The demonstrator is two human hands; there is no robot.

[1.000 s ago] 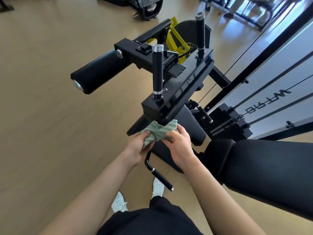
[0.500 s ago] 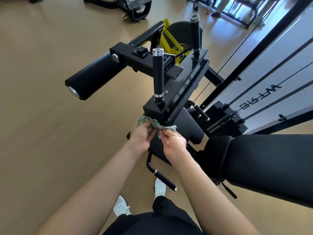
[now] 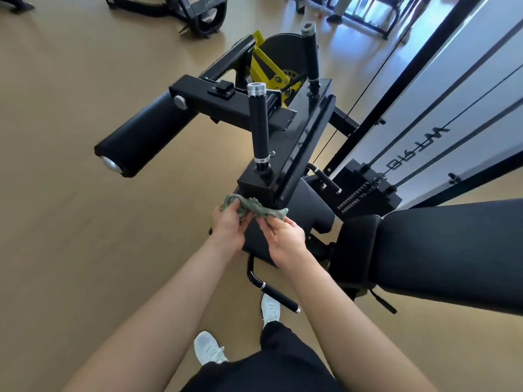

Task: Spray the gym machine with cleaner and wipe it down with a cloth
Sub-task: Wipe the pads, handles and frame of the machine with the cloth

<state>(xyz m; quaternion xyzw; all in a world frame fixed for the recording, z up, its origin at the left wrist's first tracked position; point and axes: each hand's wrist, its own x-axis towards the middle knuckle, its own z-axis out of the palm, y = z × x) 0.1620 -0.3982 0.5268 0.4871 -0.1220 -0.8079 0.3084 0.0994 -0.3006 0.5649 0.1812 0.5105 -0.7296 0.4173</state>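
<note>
Cloth (image 3: 254,208) now stretched under the machine bar (image 3: 256,185), left hand (image 3: 230,223) and right hand (image 3: 284,237) each pinching an end.

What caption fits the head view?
Both hands, left hand and right hand, press green cloth under black frame.

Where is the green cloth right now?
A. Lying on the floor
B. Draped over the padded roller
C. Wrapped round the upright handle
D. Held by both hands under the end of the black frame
D: the left hand and right hand both pinch the green cloth just beneath the black frame's near end.
</note>
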